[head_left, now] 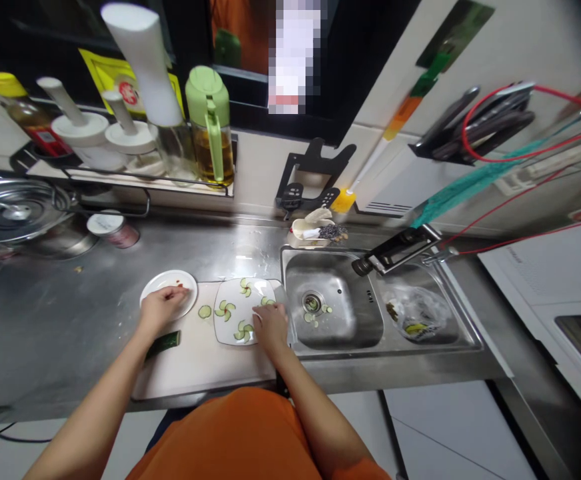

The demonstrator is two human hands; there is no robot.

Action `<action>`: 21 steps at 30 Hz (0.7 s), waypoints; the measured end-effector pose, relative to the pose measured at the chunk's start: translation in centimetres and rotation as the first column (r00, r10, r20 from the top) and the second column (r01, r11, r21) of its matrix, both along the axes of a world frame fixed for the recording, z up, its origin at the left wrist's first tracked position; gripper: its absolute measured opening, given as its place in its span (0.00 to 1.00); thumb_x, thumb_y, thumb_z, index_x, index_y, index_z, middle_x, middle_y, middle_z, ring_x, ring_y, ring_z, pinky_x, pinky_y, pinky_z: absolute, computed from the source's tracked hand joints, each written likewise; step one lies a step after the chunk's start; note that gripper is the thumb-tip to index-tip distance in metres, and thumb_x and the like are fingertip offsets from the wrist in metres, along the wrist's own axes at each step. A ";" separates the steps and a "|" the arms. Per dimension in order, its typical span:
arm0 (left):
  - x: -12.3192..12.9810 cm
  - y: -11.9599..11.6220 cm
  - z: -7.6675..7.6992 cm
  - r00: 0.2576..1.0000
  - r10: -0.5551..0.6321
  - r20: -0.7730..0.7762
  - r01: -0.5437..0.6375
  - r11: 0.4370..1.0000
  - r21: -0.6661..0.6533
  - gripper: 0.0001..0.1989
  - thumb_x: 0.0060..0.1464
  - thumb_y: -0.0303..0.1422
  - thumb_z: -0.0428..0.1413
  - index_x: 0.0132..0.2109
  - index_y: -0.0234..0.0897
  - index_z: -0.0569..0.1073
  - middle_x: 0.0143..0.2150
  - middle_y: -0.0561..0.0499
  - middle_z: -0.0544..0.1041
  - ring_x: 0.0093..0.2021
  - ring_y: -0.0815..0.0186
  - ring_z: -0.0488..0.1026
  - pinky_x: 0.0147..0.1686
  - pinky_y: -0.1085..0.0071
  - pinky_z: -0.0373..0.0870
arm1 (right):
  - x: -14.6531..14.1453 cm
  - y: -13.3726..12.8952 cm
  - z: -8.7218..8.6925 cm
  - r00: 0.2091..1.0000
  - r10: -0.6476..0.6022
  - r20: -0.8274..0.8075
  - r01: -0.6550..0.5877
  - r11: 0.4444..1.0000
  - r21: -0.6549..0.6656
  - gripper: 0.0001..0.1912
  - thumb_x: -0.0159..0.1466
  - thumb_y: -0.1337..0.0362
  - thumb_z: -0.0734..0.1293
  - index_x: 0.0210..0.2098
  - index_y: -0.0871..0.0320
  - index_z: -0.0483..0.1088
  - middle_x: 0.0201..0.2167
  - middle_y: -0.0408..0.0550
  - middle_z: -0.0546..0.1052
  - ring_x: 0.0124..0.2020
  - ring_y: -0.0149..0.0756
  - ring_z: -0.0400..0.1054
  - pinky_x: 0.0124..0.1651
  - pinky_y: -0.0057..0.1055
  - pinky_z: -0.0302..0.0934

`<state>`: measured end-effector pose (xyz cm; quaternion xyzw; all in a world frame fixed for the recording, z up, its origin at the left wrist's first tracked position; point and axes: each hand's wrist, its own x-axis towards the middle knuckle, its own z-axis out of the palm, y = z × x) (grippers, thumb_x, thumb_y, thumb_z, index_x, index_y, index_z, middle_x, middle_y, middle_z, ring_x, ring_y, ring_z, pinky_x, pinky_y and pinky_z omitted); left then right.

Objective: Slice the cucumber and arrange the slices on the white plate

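Note:
My left hand (159,311) is over a small round white plate (156,283) with a few small red bits on it. Its fingertips are pinched together near the bits, and what they hold is too small to make out. My right hand (272,329) reaches over the right side of a square white plate (230,293), fingers drawn together and partly hidden. Thin green-edged cucumber slices lie on that plate in pinwheels, one pinwheel (225,311) having a red centre. A loose cucumber slice (204,311) and a cucumber piece (164,343) rest on the cutting board (190,373).
Right of the board is a steel sink (340,327) with cucumber scraps by the drain; its second basin holds a clear plastic bag (420,310). Behind stand a pink can (115,230), a lidded pot (15,213) and a rack with an oil bottle (210,127).

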<state>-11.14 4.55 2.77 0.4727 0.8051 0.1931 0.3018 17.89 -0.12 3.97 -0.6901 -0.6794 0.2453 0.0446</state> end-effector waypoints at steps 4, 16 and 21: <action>3.6 -0.2 0.2 0.988 -0.126 0.091 0.122 0.991 0.046 0.17 0.46 0.43 0.53 0.37 0.38 0.79 0.29 0.53 0.79 0.31 0.65 0.73 0.32 0.74 0.65 | 0.6 -0.2 0.3 0.999 -0.039 0.012 0.039 0.999 0.011 0.14 0.65 0.62 0.60 0.47 0.48 0.73 0.45 0.47 0.75 0.51 0.42 0.57 0.44 0.35 0.52; 16.6 1.1 -1.3 0.696 -0.716 0.047 0.691 0.686 0.227 0.07 0.50 0.32 0.55 0.33 0.39 0.79 0.35 0.49 0.79 0.39 0.64 0.72 0.43 0.71 0.65 | 3.9 -1.5 -0.1 0.978 -0.210 0.008 0.210 0.977 0.040 0.14 0.64 0.63 0.60 0.45 0.49 0.74 0.42 0.47 0.75 0.50 0.44 0.58 0.41 0.33 0.52; 18.1 2.0 -2.1 0.618 -0.786 0.000 0.771 0.606 0.198 0.07 0.51 0.32 0.56 0.33 0.38 0.79 0.36 0.48 0.79 0.40 0.62 0.71 0.45 0.69 0.64 | 4.0 -1.7 -0.5 0.974 -0.224 -0.013 0.225 0.972 0.062 0.14 0.63 0.63 0.60 0.45 0.48 0.74 0.42 0.45 0.76 0.49 0.44 0.57 0.40 0.33 0.51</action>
